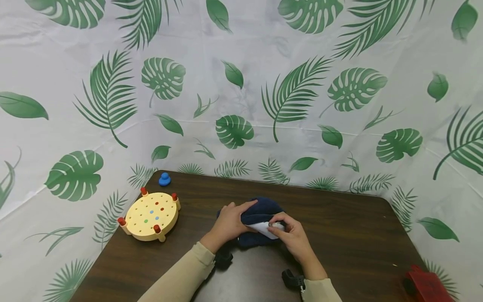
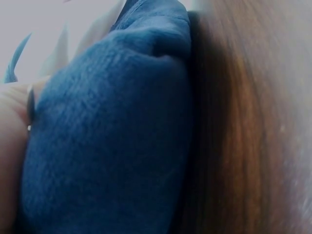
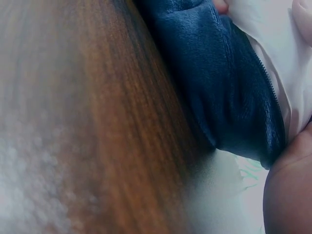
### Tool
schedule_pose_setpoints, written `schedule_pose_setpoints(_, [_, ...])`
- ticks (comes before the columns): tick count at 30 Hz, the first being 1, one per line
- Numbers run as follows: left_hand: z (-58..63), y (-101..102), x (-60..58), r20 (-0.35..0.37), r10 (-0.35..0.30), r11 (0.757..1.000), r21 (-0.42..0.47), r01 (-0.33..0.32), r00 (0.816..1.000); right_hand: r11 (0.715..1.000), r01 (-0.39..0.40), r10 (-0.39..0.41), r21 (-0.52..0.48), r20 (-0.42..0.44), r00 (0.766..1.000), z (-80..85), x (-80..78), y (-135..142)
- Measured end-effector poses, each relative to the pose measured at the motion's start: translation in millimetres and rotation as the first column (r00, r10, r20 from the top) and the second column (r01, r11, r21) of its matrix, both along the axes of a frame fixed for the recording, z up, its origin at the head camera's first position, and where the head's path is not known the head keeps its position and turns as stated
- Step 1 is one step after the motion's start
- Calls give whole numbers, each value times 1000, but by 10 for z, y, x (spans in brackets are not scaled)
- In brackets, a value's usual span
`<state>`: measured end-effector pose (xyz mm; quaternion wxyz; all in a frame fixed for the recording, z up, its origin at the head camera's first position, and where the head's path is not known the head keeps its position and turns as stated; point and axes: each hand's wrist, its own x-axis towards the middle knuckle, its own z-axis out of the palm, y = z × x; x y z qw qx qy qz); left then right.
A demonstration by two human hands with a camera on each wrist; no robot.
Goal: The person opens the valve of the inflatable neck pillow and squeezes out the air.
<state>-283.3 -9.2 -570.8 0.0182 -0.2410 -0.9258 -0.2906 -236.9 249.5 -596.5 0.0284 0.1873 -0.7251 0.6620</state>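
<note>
The blue pouch (image 1: 266, 207) is on the table (image 1: 351, 230). A strip of table shows between it and the far edge (image 1: 320, 191), with lots more room on its right. The left hand's grip (image 1: 229, 222) is closed round it; the right hand's grip (image 1: 295, 239) pinches its white lining (image 1: 261, 228). The right wrist view shows a zipper (image 3: 267, 74); only the head view shows the yellow board (image 1: 143, 216).

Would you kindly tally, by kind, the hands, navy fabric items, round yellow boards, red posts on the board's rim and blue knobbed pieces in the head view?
Hands (left hand, right hand): 2
Navy fabric item: 1
Round yellow board: 1
Red posts on its rim: 4
Blue knobbed piece: 1
Total: 9
</note>
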Motion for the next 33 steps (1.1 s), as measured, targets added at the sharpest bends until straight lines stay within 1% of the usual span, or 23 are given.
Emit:
schedule_pose_setpoints(6, [10, 5, -6, -5, 4, 1000, 5, -4, 1000, 1000, 1, -1, 4, -7, 1000, -3, -12, 7])
schedule_pose_setpoints(14, [3, 15, -4, -6, 7, 1000, 4, -7, 1000, 1000, -1, 1, -3, 5, 1000, -18, -10, 16])
schedule_pose_setpoints(23, [18, 7, 11, -6, 6, 1000, 19, -6, 1000, 1000, -2, 2, -1, -13, 1000, -12, 3, -4])
schedule_pose_setpoints(33, [17, 8, 16, 8, 4, 1000, 23, -4, 1000, 1000, 2, -2, 4, -6, 1000, -10, 10, -10])
